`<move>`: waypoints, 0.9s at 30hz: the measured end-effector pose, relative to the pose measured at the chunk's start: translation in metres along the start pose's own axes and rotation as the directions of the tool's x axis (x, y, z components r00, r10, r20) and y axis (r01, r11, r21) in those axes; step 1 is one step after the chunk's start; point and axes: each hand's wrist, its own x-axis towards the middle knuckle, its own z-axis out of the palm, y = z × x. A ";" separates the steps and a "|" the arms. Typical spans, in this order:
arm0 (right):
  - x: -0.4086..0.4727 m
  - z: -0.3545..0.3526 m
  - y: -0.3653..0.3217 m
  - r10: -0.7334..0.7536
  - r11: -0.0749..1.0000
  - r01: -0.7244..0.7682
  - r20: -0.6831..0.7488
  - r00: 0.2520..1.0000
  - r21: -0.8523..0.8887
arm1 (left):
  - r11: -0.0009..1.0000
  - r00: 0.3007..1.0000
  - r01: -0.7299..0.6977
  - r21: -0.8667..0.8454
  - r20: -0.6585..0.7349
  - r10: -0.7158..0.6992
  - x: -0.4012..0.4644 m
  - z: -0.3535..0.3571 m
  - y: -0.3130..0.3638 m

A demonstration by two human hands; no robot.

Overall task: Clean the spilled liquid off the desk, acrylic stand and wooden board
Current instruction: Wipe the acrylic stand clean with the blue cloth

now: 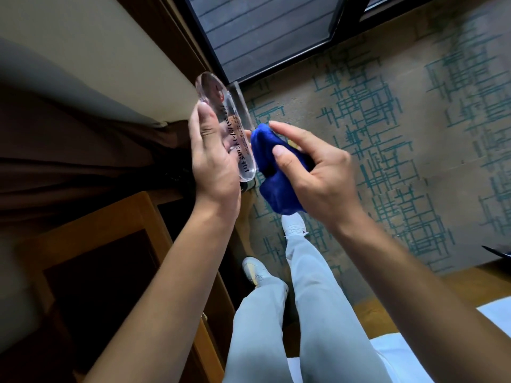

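My left hand (213, 158) grips a clear acrylic stand (221, 106) with dark printed lettering, held up in the air on its edge. My right hand (312, 172) is closed around a bunched blue cloth (276, 186), and the cloth presses against the stand's right face. Both hands are raised over the carpeted floor. The desk top and the wooden board are out of view.
A wooden cabinet with dark open shelves (110, 258) stands at the lower left. Brown and beige curtains (83, 134) hang on the left, beside a dark-framed window (262, 31). Below are patterned carpet (401, 134), my legs, and a white bed edge (495, 313) at the lower right.
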 end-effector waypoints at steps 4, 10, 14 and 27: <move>-0.009 0.019 0.004 -0.132 0.969 0.138 0.044 0.990 -0.204 | 0.999 1.000 0.008 -0.039 0.011 -0.008 0.003 0.010 0.000; -0.024 0.025 0.007 -0.064 0.997 0.062 -0.046 0.997 -0.056 | 0.980 0.965 0.091 -0.179 -0.226 -0.131 0.005 0.018 0.004; -0.034 0.023 0.010 -0.061 0.997 0.057 -0.082 0.995 -0.051 | 0.930 0.924 0.169 -0.326 -0.277 -0.265 0.004 0.013 -0.002; -0.021 -0.016 -0.005 -0.130 0.984 0.145 -0.136 0.982 0.108 | 0.957 0.981 0.180 -0.226 -0.036 -0.193 -0.010 0.005 -0.001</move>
